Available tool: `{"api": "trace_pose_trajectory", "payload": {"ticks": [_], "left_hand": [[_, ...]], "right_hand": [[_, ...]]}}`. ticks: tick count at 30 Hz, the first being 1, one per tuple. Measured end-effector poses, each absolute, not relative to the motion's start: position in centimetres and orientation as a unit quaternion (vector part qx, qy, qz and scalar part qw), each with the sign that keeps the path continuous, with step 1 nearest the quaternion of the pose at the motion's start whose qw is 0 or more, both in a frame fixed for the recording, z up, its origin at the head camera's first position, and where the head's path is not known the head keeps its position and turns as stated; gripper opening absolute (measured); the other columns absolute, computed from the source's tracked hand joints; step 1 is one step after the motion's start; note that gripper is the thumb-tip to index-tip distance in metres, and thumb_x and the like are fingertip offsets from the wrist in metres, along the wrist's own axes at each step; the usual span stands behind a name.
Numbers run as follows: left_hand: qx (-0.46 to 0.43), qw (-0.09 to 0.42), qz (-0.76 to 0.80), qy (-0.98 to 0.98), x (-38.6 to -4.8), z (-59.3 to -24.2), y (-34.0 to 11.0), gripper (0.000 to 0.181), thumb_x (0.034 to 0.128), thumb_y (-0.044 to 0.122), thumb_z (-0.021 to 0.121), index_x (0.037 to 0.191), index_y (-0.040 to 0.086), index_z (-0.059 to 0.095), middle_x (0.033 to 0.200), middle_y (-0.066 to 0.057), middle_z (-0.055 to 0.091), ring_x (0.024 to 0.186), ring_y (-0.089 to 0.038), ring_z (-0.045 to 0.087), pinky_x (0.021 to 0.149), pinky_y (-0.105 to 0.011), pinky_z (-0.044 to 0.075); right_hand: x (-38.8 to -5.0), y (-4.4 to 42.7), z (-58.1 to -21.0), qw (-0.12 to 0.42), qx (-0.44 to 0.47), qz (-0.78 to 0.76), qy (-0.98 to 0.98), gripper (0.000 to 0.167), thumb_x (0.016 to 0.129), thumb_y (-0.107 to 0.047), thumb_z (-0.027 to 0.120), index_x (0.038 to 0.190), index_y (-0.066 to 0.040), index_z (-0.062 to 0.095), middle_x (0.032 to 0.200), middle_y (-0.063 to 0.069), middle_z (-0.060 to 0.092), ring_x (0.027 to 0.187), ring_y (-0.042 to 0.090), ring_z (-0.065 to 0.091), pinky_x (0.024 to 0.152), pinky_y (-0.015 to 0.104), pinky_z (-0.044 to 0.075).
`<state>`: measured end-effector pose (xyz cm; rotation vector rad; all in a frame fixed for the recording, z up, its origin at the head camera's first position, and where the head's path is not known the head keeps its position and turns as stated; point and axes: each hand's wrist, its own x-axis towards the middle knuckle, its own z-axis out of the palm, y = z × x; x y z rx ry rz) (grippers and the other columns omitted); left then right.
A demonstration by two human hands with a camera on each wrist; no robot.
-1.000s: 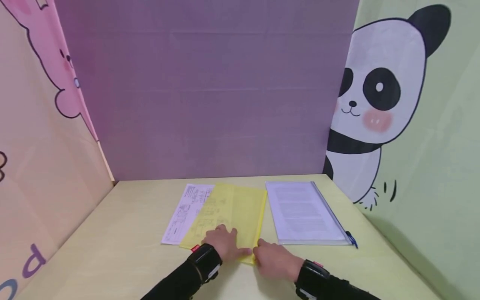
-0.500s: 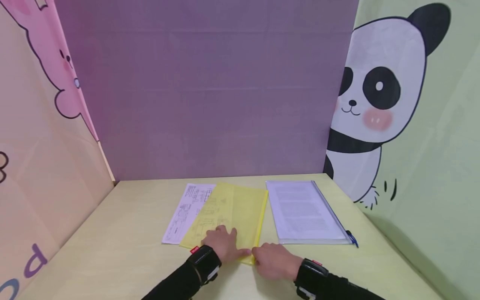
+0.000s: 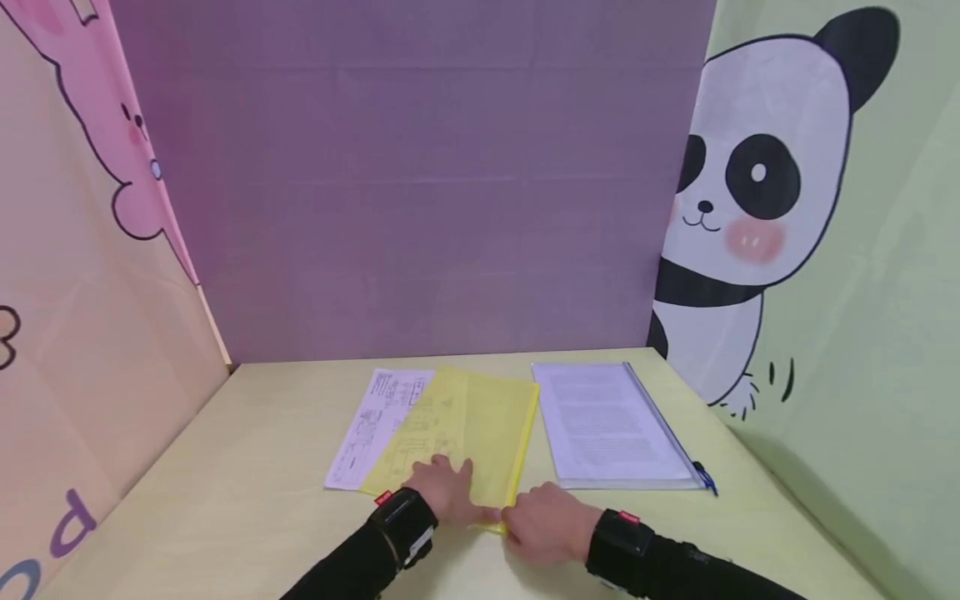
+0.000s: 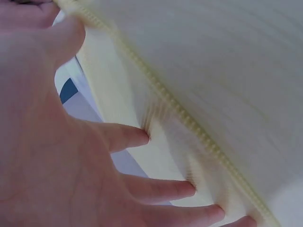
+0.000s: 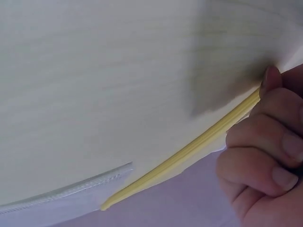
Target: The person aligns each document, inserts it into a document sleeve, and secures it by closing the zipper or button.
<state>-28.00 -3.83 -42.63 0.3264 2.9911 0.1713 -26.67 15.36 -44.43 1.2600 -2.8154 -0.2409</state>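
Observation:
A translucent yellow document pouch (image 3: 487, 425) lies on the table in the head view, overlapping a printed white sheet (image 3: 363, 437). My left hand (image 3: 441, 492) rests on its near part with the fingers spread. In the left wrist view those fingertips (image 4: 142, 136) press on the film beside a ribbed zip edge (image 4: 189, 120), and the thumb reaches toward the right hand. At the near right corner, my right hand (image 3: 551, 525) has curled fingers and pinches the pouch's edge. In the right wrist view the yellow edge strip (image 5: 180, 153) runs into that grip; the exact pinch point is partly hidden.
To the right lies a clear zip pouch (image 3: 615, 425) holding printed paper, with a blue cord pull (image 3: 705, 477) at its near right corner. A purple panel (image 3: 427, 183) stands behind the table (image 3: 225, 475), with printed panels at both sides.
The yellow pouch's right edge has shifted slightly right and nearer. My right hand has moved a little left at the corner, while the left hand stays almost in place.

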Motion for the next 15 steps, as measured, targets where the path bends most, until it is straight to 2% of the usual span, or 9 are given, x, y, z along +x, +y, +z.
{"api": "trace_pose_trajectory", "payload": {"ticks": [6,15], "left_hand": [[0.122,0.065,0.046,0.989,-27.85,-42.31,-4.13,0.105,0.0728,0.085,0.064,0.151,0.015,0.05,0.137,-0.031,0.051,0.114,-0.05,0.055,0.086,-0.058,0.052],[0.146,0.06,0.041,0.987,-28.11,-42.47,-4.46,0.105,0.0725,0.085,0.064,0.151,0.016,0.05,0.136,-0.029,0.052,0.113,-0.048,0.055,0.087,-0.058,0.052]], "right_hand": [[-26.76,15.49,-44.52,0.03,0.414,-0.089,-0.905,0.017,0.096,-0.031,0.063,0.084,-0.019,0.062,0.064,-0.005,0.05,0.054,0.012,0.048,0.051,0.03,0.04],[-26.72,15.53,-44.61,0.035,0.408,-0.089,-0.908,0.017,0.096,-0.03,0.064,0.083,-0.02,0.06,0.064,-0.006,0.05,0.054,0.011,0.047,0.05,0.03,0.039]]}}
